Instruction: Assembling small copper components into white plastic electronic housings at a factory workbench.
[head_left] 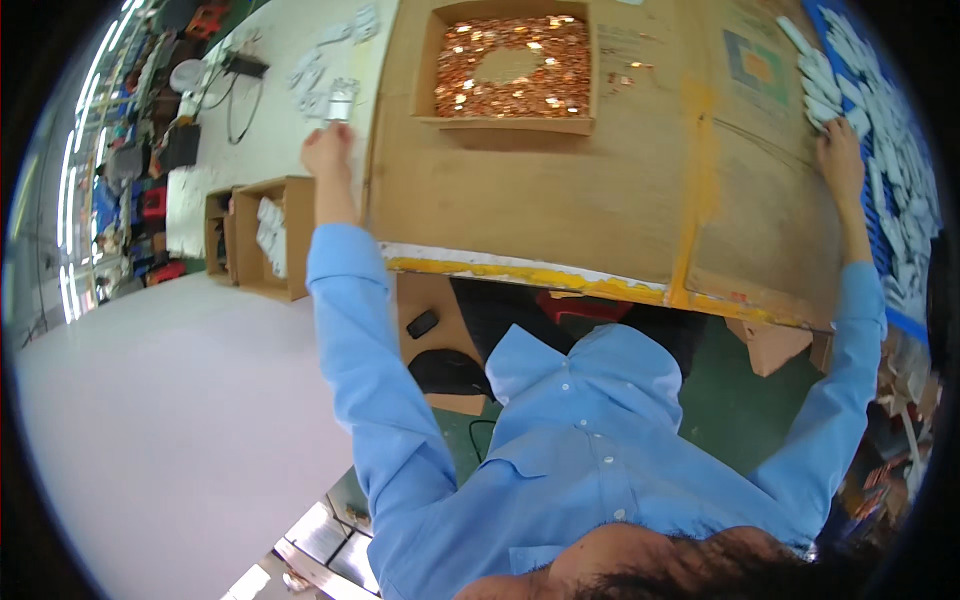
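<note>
While both arms are spread, the left hand (330, 152) is held at eleven o'clock, fingers curled beside a pale piece (341, 100); whether it is gripped cannot be told. At two, the right hand (841, 155) is set, fingertips narrowed, against white pieces (820, 76) by a blue tray (906, 322); grip is unconfirmed. A carton (505, 125) of copper-coloured parts (460, 85) is stationed at twelve, presumably for reach by either hand.

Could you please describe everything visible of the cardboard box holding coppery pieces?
The open cardboard box is brown, shallow and rectangular. Shiny coppery pieces lie inside around a bare tan patch. It rests upright on a cardboard sheet, near the top centre; neither the left hand nor the right hand touches it.
</note>
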